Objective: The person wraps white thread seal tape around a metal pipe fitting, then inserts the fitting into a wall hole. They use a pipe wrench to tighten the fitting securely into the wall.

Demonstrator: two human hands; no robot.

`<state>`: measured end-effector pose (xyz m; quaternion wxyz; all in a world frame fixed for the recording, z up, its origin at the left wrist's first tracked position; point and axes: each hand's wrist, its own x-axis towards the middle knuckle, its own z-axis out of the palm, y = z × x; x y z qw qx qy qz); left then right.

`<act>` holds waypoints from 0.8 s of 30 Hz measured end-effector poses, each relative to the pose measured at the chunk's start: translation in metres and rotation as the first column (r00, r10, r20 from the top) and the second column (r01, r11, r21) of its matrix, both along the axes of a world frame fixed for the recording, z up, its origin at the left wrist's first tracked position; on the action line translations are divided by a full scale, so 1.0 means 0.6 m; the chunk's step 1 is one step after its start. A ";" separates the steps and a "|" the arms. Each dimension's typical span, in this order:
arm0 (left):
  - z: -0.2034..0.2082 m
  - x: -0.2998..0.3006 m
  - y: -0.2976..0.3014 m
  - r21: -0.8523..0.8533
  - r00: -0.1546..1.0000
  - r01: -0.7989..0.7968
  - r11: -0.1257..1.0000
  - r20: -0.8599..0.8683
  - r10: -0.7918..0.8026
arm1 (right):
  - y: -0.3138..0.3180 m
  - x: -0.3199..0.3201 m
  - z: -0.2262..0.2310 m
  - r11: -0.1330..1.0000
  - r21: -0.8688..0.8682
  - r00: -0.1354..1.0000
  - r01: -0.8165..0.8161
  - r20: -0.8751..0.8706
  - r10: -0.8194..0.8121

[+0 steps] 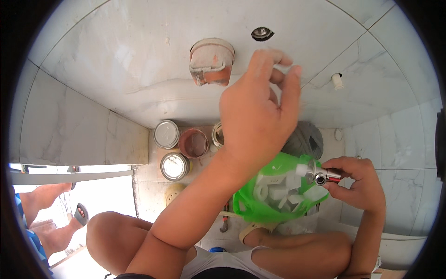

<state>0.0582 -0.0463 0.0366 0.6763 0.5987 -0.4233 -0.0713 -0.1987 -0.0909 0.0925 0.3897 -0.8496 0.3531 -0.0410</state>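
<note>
My left hand (262,100) is raised in front of the tiled wall, just below a hole with a metal pipe fitting (262,33) inside. Its fingers are loosely curled and apart, slightly blurred, with nothing visible between them. My right hand (360,181) grips a chrome angle valve (321,178) between thumb and fingers. The valve has a red mark, a round flange and a white threaded end pointing left. Beneath it a green plastic bag (246,211) stands open, holding white boxes, a white ring-shaped roll and other small pieces.
An orange pipe stub (212,63) juts from the wall, and a white plug (337,81) sits farther right. Paint cans (174,166) and a reddish pot (193,143) stand at the wall's foot. A wrench (224,224) lies near my feet. Another person's legs (51,197) show at left.
</note>
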 end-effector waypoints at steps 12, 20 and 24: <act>-0.047 0.004 -0.017 0.078 1.000 0.000 0.997 -0.028 0.002 | -0.012 -0.014 0.002 0.999 -0.044 0.988 -0.018 -0.153 0.011; -0.058 -0.012 -0.025 0.029 0.990 0.042 0.999 -0.138 -0.037 | -0.021 -0.012 0.008 0.997 0.017 0.975 -0.075 -0.210 0.077; -0.063 0.005 -0.021 0.080 0.985 0.080 0.994 -0.159 -0.067 | -0.016 0.003 0.025 0.996 -0.069 0.986 -0.052 -0.164 0.040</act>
